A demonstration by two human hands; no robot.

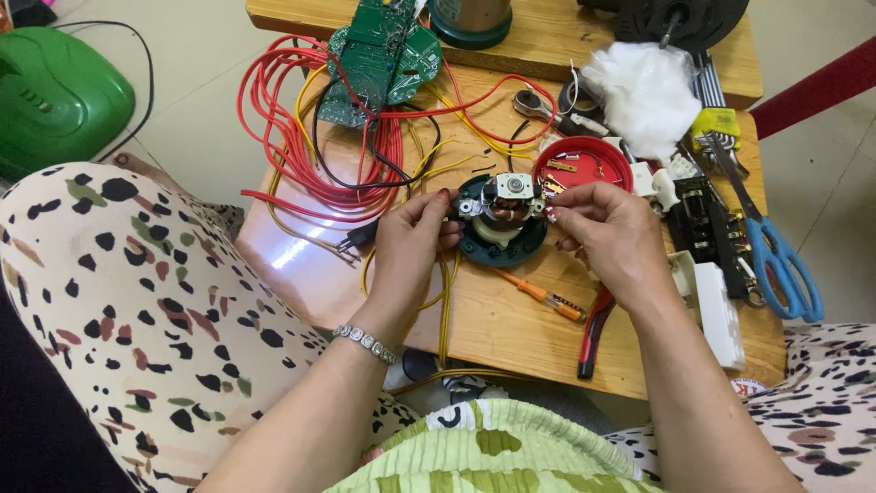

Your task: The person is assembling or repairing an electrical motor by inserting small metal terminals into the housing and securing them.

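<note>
A: Motor [505,212], small, copper windings, seated in a round teal base [501,248] at mid desk [511,329]. Held?

B: Left hand [412,239], fingers curled closed on its left edge. Right hand [610,233], fingers pinched against its right side.

A: Surroundings?

B: Red lid [584,162] just behind; orange screwdriver [538,293] in front; red wire coil [301,128] to the left; blue scissors [776,256] far right.

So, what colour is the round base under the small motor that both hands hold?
Dark teal green base, seen best in the head view, under the motor.
</note>
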